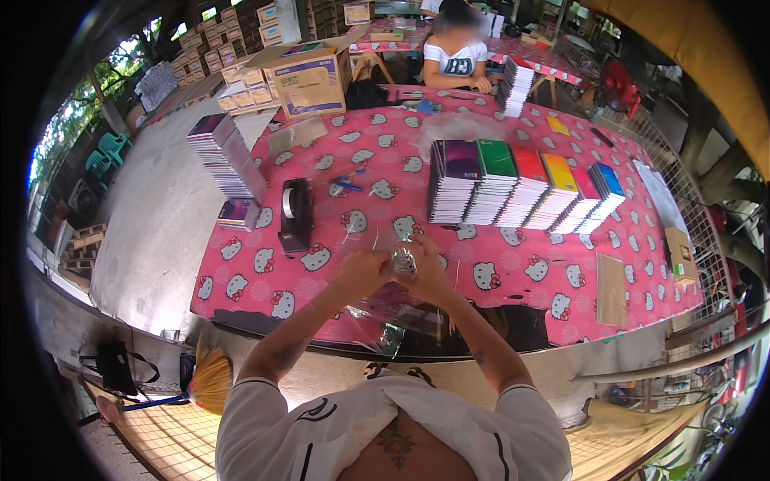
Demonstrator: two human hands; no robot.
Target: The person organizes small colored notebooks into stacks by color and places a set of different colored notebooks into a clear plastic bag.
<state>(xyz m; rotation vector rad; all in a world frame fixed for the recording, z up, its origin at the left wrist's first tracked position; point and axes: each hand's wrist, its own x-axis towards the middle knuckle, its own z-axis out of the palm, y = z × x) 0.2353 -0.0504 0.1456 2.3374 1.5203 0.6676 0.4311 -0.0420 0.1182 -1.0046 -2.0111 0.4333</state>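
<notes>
Both hands are together over the near middle of the table. My left hand [365, 271] is closed, its fingers gripping a clear plastic sheet or bag [383, 298]. Beside it, my right hand [425, 271] pinches the same plastic, and a crumpled shiny part shows between the two hands. The plastic spreads below them toward the table's front edge, its exact outline hard to make out. Left of the hands stands a black tape dispenser [295, 215] with a roll in it. Beyond the hands lies a blue-handled cutting tool [346, 183].
Stacked spiral notebooks [513, 188] in several colours stand right of centre. A taller notebook stack [224, 156] stands at the left edge. A brown board [610, 289] lies at right. Behind are a large carton [309, 84] and a seated person [455, 60]. Pink patterned cloth [337, 276] covers the table.
</notes>
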